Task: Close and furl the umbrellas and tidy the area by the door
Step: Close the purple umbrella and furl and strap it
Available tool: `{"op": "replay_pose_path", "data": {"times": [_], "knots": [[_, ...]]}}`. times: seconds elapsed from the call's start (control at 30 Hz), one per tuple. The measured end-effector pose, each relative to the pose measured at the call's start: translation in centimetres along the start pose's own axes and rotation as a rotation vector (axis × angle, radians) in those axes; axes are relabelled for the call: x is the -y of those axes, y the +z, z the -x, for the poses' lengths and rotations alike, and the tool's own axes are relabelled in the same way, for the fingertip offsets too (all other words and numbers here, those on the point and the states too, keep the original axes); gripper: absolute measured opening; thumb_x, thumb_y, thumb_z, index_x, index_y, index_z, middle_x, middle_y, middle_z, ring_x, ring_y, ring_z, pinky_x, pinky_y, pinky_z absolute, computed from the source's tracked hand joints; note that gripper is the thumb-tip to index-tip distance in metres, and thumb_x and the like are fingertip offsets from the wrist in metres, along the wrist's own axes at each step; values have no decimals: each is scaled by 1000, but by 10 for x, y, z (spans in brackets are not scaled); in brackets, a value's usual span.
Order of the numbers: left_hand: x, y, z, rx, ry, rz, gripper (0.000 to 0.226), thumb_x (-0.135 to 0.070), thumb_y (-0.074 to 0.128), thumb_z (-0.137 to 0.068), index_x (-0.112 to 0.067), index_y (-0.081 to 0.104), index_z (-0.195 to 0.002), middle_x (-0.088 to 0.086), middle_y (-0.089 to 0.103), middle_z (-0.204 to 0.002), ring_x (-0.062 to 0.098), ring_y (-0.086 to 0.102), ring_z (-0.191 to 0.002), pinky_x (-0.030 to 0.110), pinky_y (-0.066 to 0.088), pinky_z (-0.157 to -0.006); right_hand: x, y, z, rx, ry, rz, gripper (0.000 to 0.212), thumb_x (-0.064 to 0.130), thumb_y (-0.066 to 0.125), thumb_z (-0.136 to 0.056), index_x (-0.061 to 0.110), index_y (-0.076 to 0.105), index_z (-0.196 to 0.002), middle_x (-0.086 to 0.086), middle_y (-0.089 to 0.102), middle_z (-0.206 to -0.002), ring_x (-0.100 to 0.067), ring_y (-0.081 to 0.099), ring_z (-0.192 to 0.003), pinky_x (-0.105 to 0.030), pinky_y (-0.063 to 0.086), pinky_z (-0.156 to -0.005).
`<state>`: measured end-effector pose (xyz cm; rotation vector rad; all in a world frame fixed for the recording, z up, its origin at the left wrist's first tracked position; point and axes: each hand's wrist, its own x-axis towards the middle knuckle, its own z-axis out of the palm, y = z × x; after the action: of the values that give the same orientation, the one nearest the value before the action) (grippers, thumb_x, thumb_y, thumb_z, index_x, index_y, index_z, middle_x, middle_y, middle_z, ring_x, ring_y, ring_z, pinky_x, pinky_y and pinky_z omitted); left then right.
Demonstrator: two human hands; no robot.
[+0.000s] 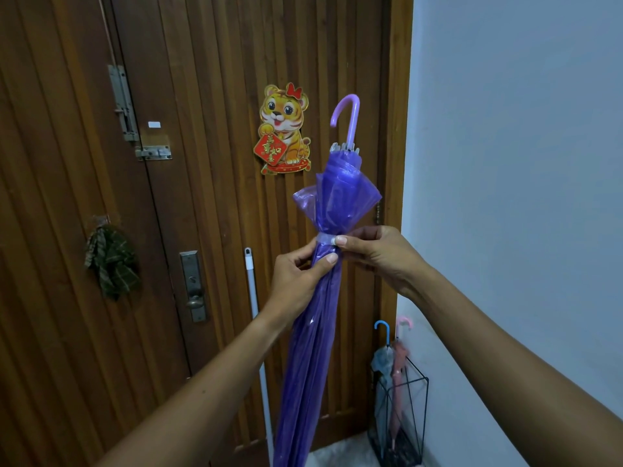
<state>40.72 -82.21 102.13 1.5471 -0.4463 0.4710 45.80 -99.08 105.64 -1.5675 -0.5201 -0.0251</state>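
Together, fingers point(295, 264) around purple umbrella point(310, 348)

We find only one piece of writing: a red diamond sign point(269, 149) held by the paper tiger point(285, 128) stuck on the door point(209, 62). It carries gold Chinese characters, too small for us to read with certainty. A small white label point(154, 124) on the door shows no print that we can make out.
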Motion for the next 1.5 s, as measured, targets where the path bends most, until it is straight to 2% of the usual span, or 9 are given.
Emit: {"op": "replay_pose_path", "data": {"times": [0.1, 0.23, 0.43, 0.6, 0.77, 0.9, 1.1, 1.33, 1.5], "knots": [[3, 1, 1, 19, 4, -20, 37, -15, 67, -94, -16, 63, -131, -1, 76, -107, 14, 73, -95, 19, 55, -77, -3, -4, 0, 5, -7, -20, 20, 23, 81, -80, 9, 74, -91, 0, 77, -87, -13, 72, -82, -22, 54, -68], [6, 3, 2, 38, 6, -64, 33, -16, 67, -94, -18, 66, -127, -1, 77, -104, 15, 73, -94, 22, 57, -78, -6, -9, 0, -12, -49, 79, 48, 35, 85, -69, 3, 72, -103, -2, 77, -94, -14, 72, -87, -33, 53, -82], [12, 10, 2, 58, 8, -106, 25, -14, 66, -95, -14, 70, -120, 8, 75, -104, 22, 73, -92, 31, 59, -80, -11, -18, -2, -27, -123, 150, 38, 21, 85, -78, 15, 68, -112, -1, 76, -107, -14, 74, -99, -36, 56, -93], [16, 23, 0, 58, 17, -98, 22, -12, 65, -95, -10, 71, -116, 10, 72, -106, 24, 71, -96, 36, 58, -83, -13, -29, 0, -33, -129, 164, 33, 19, 84, -78, 18, 69, -107, 2, 76, -103, -11, 74, -96, -30, 58, -87], [17, 37, -3, 84, 11, -113, 19, -9, 65, -95, -6, 72, -112, 12, 72, -103, 26, 71, -93, 27, 57, -78, -16, -46, 5, -17, -146, 145, 33, 16, 83, -79, 19, 67, -109, 5, 76, -102, -10, 74, -96, -22, 59, -82], [17, 48, -2, 116, -2, -110, 22, -11, 61, -97, -8, 70, -117, 12, 75, -98, 25, 73, -87, 26, 57, -74, -22, -53, 11, 3, -164, 165, 42, 19, 77, -86, 17, 60, -124, 6, 73, -111, -9, 72, -100, -18, 57, -80], [20, 59, -1, 148, -28, -28, 23, -12, 56, -101, -13, 69, -119, 11, 75, -98, 20, 71, -84, 27, 56, -75, -21, -68, 15, 98, -119, 102, 44, 19, 73, -90, 16, 56, -130, -6, 69, -123, -18, 71, -108, -29, 57, -93], [23, 67, 3, 169, -36, -116, 25, -18, 52, -102, -14, 66, -124, 9, 73, -99, 21, 72, -85, 29, 57, -75, -25, -78, 16, 104, -104, 129, 44, 25, 76, -87, 19, 60, -127, -4, 69, -120, -20, 71, -106, -44, 54, -101], [21, 77, 5, 132, 57, -221, 22, -15, 53, -102, -12, 69, -118, 8, 70, -104, 23, 71, -91, 38, 59, -78, -24, -85, 20, 109, -148, 106, 40, 21, 76, -87, 18, 61, -124, 0, 72, -115, -19, 72, -106, -39, 55, -97]]}}
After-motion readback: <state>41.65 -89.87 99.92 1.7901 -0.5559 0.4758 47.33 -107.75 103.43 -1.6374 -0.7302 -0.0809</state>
